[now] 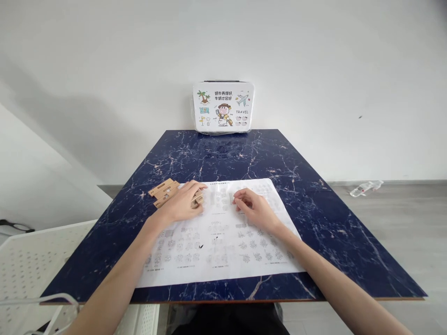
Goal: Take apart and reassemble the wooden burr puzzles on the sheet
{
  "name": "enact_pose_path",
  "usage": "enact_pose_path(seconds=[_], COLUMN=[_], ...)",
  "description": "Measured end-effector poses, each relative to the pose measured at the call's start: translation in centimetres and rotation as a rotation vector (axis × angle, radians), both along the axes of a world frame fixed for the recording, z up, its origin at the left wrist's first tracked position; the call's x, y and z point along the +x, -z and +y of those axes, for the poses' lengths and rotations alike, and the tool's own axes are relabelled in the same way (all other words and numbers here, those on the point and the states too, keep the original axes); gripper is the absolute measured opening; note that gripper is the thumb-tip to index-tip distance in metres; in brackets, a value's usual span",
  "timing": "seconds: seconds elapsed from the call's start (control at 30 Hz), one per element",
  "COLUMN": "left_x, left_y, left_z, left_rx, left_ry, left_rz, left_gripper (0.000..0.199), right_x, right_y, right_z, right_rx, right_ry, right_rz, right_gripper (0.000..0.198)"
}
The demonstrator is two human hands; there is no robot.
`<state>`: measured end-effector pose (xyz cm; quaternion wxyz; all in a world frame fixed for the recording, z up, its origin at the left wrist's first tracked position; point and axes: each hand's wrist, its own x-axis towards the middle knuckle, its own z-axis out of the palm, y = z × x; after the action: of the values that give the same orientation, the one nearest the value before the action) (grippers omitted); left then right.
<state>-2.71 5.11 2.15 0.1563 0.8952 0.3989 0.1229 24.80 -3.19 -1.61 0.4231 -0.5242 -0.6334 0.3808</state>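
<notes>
My left hand (pixel 185 200) is curled over notched wooden puzzle pieces at the left edge of a printed sheet. Its fingers close around a wooden piece (pixel 198 199), which they partly hide. More flat wooden pieces (pixel 164 190), with slots and dark numbers on them, lie beside that hand on the left. Over the sheet's upper right part, my right hand (pixel 254 207) has its thumb and fingers drawn together. Something thin and pale seems to show at its fingertips, too small to make out. The paper sheet (pixel 223 256) carries rows of small line drawings and lies under both hands.
The blue marbled table (pixel 223 156) reaches to the wall. At its far edge a white cartoon-printed case (pixel 206 116) stands upright. A white perforated shelf (pixel 31 253) is low on the left, with a cable by it. A plastic bottle (pixel 365 188) lies on the floor at right.
</notes>
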Motion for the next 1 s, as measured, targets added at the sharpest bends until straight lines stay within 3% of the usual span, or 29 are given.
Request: enact_pose_path(seconds=[0.2,0.4,0.63,1.0], left_x=[-0.6,-1.8,-2.4,-4.0], left_y=[0.4,0.9,1.9,1.1], left_z=[-0.5,-0.8,-0.8,-2.8], left_rx=[-0.002,-0.030,0.062,-0.013], left_ry=[-0.092,-0.086,-0.040,-0.012], left_rz=[-0.016,-0.042,-0.084,-0.124], left_gripper=[0.044,0.049,0.037,0.038], right_x=[0.1,0.1,-0.1,-0.1], right_y=[0.1,0.0,0.3,0.1], right_z=[0.1,0.1,0.1,0.0], right_rx=[-0.005,-0.008,-0.004,-0.001], right_ry=[-0.006,-0.002,-0.001,-0.010], right_rz=[0.006,-0.022,-0.036,-0.065], right_gripper=[0.010,0.010,0.012,0.014])
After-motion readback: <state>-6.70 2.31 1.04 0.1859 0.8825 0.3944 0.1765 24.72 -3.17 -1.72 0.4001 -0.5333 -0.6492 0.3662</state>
